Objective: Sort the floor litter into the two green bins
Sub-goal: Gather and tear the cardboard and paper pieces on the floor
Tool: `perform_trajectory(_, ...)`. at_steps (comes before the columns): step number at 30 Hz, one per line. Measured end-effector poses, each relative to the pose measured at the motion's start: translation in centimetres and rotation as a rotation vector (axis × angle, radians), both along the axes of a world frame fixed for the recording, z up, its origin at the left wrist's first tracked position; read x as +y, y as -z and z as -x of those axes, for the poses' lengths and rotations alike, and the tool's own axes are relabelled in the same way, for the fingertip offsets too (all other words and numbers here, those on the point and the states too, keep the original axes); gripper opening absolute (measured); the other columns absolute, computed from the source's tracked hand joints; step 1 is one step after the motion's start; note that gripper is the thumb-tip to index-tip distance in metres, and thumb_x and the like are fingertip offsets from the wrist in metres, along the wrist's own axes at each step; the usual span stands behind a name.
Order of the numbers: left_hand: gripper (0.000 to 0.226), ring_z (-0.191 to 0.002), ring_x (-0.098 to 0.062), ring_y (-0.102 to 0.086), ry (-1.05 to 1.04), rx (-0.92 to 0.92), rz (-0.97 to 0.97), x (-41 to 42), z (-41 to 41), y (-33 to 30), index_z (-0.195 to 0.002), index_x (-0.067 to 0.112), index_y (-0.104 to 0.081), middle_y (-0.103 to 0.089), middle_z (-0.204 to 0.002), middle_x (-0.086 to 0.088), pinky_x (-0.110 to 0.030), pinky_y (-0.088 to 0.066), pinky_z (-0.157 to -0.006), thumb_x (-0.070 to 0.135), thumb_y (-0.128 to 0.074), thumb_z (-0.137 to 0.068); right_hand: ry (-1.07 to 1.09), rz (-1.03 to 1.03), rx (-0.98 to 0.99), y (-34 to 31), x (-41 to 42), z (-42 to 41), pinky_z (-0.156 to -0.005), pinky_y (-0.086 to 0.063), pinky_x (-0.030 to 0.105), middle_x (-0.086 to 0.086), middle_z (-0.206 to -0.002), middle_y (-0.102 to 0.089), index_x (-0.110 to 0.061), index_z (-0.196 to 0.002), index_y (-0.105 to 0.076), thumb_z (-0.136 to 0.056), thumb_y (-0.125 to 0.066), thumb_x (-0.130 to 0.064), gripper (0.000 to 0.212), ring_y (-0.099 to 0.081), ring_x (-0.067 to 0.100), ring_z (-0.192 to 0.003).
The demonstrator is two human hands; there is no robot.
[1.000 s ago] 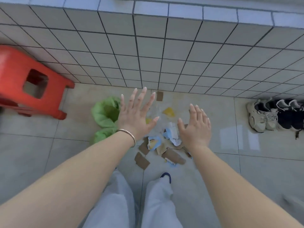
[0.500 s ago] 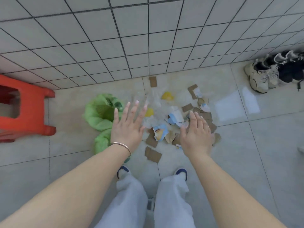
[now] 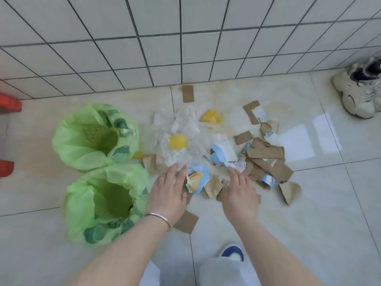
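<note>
Green-lined bins (image 3: 78,151), brown cardboard scraps (image 3: 268,162), red stool (image 3: 10,104)

Both my bare forearms reach forward and down from the lower edge of the view, palms turned to the floor. My left hand (image 3: 167,190) is spread flat with its fingers (image 3: 181,172) straight and close together, holding nothing, and a thin metal bangle (image 3: 159,217) circles that wrist. My right hand (image 3: 239,191) is likewise flat and empty, fingers extended forward and slightly apart from the left hand, while below them my legs in pale trousers (image 3: 224,271) and the blue toe of my right shoe (image 3: 233,251) show.
</note>
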State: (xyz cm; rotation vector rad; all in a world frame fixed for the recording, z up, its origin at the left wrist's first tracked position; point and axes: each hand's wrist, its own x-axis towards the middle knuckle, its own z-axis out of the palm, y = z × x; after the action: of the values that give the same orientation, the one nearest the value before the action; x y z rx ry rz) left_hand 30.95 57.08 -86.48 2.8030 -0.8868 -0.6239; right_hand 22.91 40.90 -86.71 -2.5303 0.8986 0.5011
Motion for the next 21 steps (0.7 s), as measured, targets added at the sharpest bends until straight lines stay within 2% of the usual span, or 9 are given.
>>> perform_trajectory(2, 0.080, -0.131, -0.026, -0.045, -0.076, 0.067, 0.000, -0.6, 0.1, 4.7, -0.147, 0.022, -0.023, -0.038, -0.147, -0.009, -0.033, -0.044, -0.101, 0.029, -0.065, -0.079, 0.019, -0.002, 0.002, 4.5, -0.7, -0.5, -0.112, -0.025, 0.032, -0.004, -0.153, -0.030, -0.021, -0.148, -0.022, -0.097, -0.037, -0.021, 0.054, -0.026, 0.017, -0.141)
perform_trajectory(4, 0.073, -0.141, -0.023, -0.025, -0.148, 0.144, -0.030, -1.1, 0.2, 9.4, -0.150, 0.024, -0.005, -0.016, -0.156, -0.006, -0.032, -0.033, -0.109, 0.029, -0.048, -0.092, 0.054, 0.009, -0.016, 8.6, -1.7, -1.1, -0.107, -0.029, 0.032, -0.003, -0.149, -0.036, -0.021, -0.146, -0.026, -0.095, -0.040, -0.021, 0.053, -0.031, 0.019, -0.137)
perform_trajectory(6, 0.072, -0.139, -0.023, -0.026, -0.251, 0.171, -0.019, -1.7, 0.1, 13.5, -0.150, 0.022, -0.006, -0.017, -0.154, -0.005, -0.032, -0.033, -0.107, 0.030, -0.047, -0.092, 0.052, 0.020, -0.011, 12.2, -2.8, -1.4, -0.103, -0.033, 0.033, -0.002, -0.145, -0.041, -0.020, -0.145, -0.027, -0.095, -0.040, -0.021, 0.052, -0.033, 0.021, -0.134)
perform_trajectory(9, 0.068, -0.134, -0.022, -0.033, -0.394, 0.219, -0.008, -2.8, -0.2, 19.0, -0.148, 0.019, -0.016, -0.028, -0.148, -0.003, -0.034, -0.036, -0.103, 0.034, -0.050, -0.091, -0.019, 0.069, 0.074, 16.8, -4.2, -1.9, -0.098, -0.036, 0.033, 0.002, -0.135, -0.048, -0.020, -0.145, -0.027, -0.098, -0.035, -0.023, 0.047, -0.039, 0.024, -0.125)
perform_trajectory(13, 0.059, -0.129, -0.025, -0.039, -0.574, 0.266, -0.010, -3.5, -0.5, 24.6, -0.139, 0.016, -0.034, -0.038, -0.139, -0.006, -0.038, -0.040, -0.099, 0.038, -0.054, -0.088, -0.036, 0.071, 0.141, 21.6, -4.9, -2.9, -0.091, -0.038, 0.034, 0.005, -0.125, -0.052, -0.015, -0.133, -0.040, -0.098, -0.034, -0.021, 0.036, -0.042, 0.025, -0.119)
perform_trajectory(17, 0.064, -0.128, -0.026, -0.040, -0.698, 0.308, -0.014, -3.3, -0.3, 28.1, -0.136, 0.012, -0.039, -0.039, -0.138, -0.008, -0.038, -0.040, -0.099, 0.045, -0.058, -0.085, 0.020, -0.040, 0.126, 24.9, -4.3, -3.1, -0.103, -0.033, 0.032, 0.005, -0.135, -0.047, -0.017, -0.135, -0.042, -0.097, -0.040, -0.023, 0.039, -0.037, 0.024, -0.128)
perform_trajectory(21, 0.076, -0.129, -0.027, -0.036, -0.801, 0.348, -0.053, -2.9, 0.7, 29.6, -0.136, 0.014, -0.039, -0.039, -0.137, -0.008, -0.038, -0.040, -0.099, 0.056, -0.062, -0.076, 0.050, -0.031, 0.188, 26.6, -3.2, -2.6, -0.102, -0.035, 0.034, 0.006, -0.139, -0.040, -0.018, -0.139, -0.035, -0.092, -0.048, -0.035, 0.052, -0.032, 0.025, -0.131)
